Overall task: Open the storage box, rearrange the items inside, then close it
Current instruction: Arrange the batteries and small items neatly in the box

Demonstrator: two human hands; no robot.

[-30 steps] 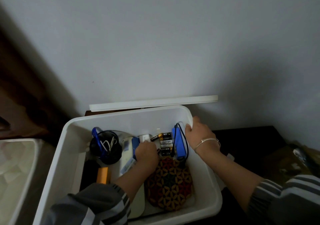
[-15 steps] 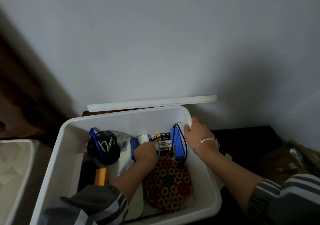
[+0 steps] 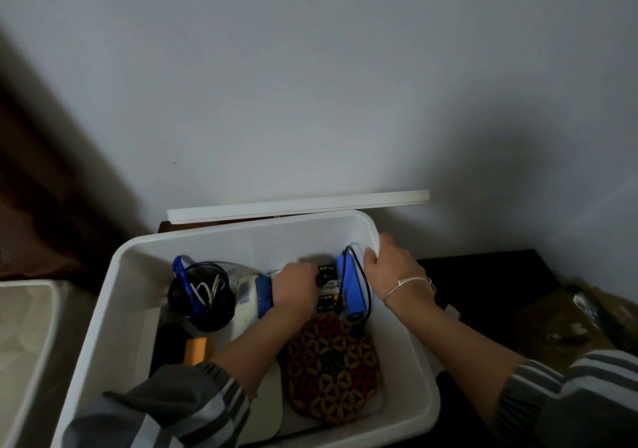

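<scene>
The white storage box [image 3: 117, 275] stands open, and its lid [image 3: 297, 206] leans on the wall behind it. My left hand [image 3: 297, 287] reaches inside, its fingers curled down on the row of batteries [image 3: 328, 288]; the fingertips are hidden. A blue battery pack with a black cable [image 3: 350, 292] lies just right of the batteries. My right hand [image 3: 393, 268] grips the box's right rim near the back corner, thumb inside. A patterned round mat [image 3: 331, 368] lies under my left forearm.
Also in the box are a black mesh cup with a blue item [image 3: 203, 295], a white and blue device [image 3: 252, 295], an orange piece [image 3: 195, 351] and a flat white item [image 3: 271, 402]. Another pale bin [image 3: 20, 326] stands at the left. A dark surface [image 3: 500, 275] lies at the right.
My left hand has slid right and farther back, from the small white item onto the batteries. My right hand has stayed on the rim.
</scene>
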